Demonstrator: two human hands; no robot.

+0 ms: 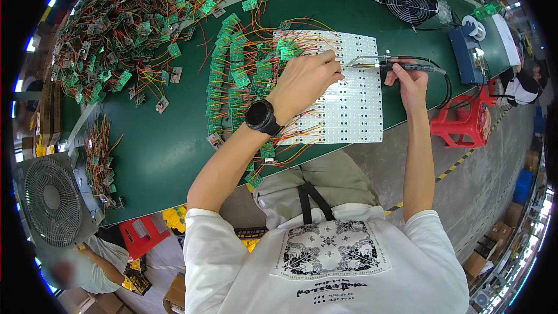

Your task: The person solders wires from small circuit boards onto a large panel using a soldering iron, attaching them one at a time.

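My left hand (308, 81), a black watch on its wrist, is closed in a pinch over the white perforated panel (354, 122). Thin red wire shows at its fingertips; the rest of the grip is hidden. From the right, my right hand (410, 83) holds a soldering iron (401, 66) with a metal guide along its front. The iron's tip points left, close to my left fingertips. Small green circuit boards (235, 52) lie in rows along the panel's left side, their red and yellow wires reaching over it.
A large heap of wired boards (122, 29) covers the far left of the green table (157, 157). A black fan (407, 3) and a blue soldering station (467, 52) with a solder spool (474, 28) stand right. A red stool (465, 122) is beyond the edge; another person (99, 261) sits lower left.
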